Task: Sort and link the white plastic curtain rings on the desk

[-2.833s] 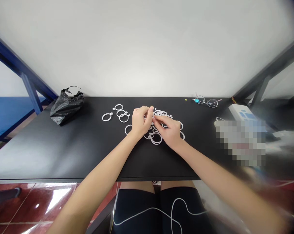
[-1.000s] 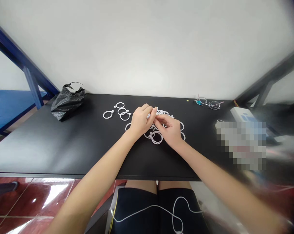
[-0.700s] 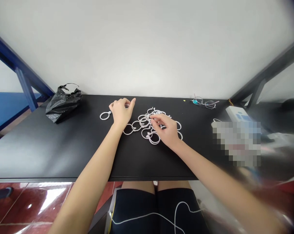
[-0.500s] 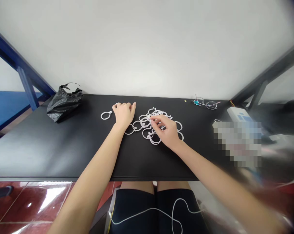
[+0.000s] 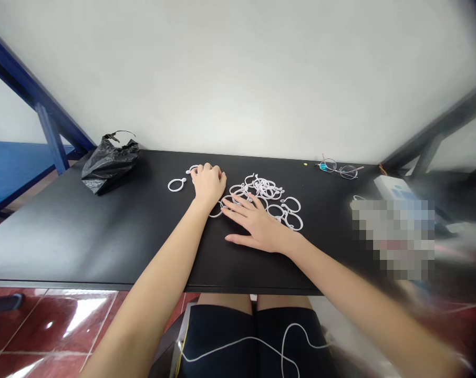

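Several white curtain rings (image 5: 267, 188), each with a small eyelet, lie in a loose overlapping pile on the black table (image 5: 104, 231). My right hand (image 5: 257, 226) rests palm down over the near left part of the pile, fingers spread, covering some rings. To the left of the pile, my left hand (image 5: 208, 185) is bent down with its fingers curled; its fingertips are mostly hidden. A white ring (image 5: 192, 168) sticks out from under its finger side. Just left of that, a single ring (image 5: 176, 185) lies on its own.
A crumpled black plastic bag (image 5: 110, 163) stands at the back left. Eyeglasses (image 5: 338, 168) lie near the wall at the right. A white box (image 5: 391, 186) and a blurred-out packet sit at the right end. A white cable (image 5: 238, 341) crosses my lap.
My right hand has opened from a loose pinch, spread flat and come toward me over the pile. A ring now shows beside my left hand. The view has shifted slightly.
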{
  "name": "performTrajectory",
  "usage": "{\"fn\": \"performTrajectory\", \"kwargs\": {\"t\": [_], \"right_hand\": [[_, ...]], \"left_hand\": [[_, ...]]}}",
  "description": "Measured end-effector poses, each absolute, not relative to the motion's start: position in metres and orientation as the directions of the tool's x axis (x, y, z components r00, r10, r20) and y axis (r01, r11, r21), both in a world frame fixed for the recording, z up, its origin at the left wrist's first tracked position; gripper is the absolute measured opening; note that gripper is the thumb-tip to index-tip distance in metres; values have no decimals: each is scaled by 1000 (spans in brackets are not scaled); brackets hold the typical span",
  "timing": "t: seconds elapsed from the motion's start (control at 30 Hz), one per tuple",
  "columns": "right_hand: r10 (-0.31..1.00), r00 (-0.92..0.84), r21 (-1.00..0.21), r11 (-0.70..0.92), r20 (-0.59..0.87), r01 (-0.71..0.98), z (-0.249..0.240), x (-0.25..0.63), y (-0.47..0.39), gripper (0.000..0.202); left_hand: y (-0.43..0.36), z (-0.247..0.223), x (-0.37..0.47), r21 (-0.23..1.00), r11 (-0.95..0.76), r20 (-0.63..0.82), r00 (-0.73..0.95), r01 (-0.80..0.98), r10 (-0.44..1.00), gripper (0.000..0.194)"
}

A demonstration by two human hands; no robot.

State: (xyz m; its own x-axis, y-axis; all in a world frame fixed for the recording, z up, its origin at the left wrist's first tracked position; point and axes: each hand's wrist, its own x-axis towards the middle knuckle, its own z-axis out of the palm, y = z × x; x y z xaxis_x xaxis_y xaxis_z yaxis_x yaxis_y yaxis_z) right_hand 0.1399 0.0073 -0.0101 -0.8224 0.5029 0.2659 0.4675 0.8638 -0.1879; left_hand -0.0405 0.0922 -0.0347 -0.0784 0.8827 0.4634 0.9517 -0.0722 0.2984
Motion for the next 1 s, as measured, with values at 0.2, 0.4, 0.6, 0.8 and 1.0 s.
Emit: {"fn": "performTrajectory", "kwargs": {"t": [0.2,0.4,0.6,0.8,1.0], "right_hand": [[500,-822,-210,865,273,457,-13,138,9,47],[554,-738,-303,832,386,465,-21,142,15,24],[630,-623,-395,776,464,492,-25,141,21,10],[650,-452,-439,753,610,490,-22,142,23,12],[745,-197,-601,640,637,479,-14,147,24,9]], "left_hand": [[93,-36,-39,316,-94,492,-78,944,867,20],[93,-35,-40,329,-96,489,-82,939,868,19],[94,-33,-35,386,-175,549,-73,906,833,17],[86,-15,-25,513,-423,649,-15,747,760,24],[73,3,-17,623,-627,674,86,468,734,42]]}}
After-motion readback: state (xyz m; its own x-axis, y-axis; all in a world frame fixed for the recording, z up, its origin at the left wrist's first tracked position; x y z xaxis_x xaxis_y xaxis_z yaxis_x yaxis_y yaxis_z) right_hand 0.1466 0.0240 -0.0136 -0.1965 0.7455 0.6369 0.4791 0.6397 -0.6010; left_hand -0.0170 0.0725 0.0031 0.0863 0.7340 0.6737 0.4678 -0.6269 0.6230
